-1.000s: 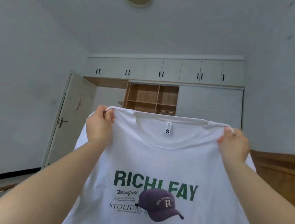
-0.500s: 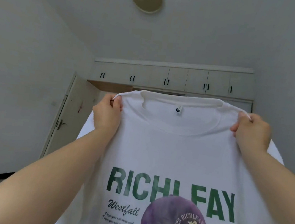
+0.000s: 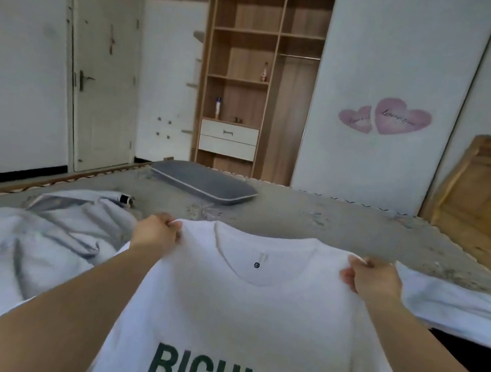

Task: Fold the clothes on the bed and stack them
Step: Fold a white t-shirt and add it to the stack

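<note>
Shoulders of a white cotton T-shirt with green lettering are pinched by both hands: the left hand is curled round the left shoulder seam, the right hand round the right one. The shirt is held spread, printed side up, above the grey patterned bed. Left of the shirt a crumpled pale grey garment is seen on the bed; right of the shirt, another white garment. Beyond the shirt a flat grey pillow is laid on the bed.
</note>
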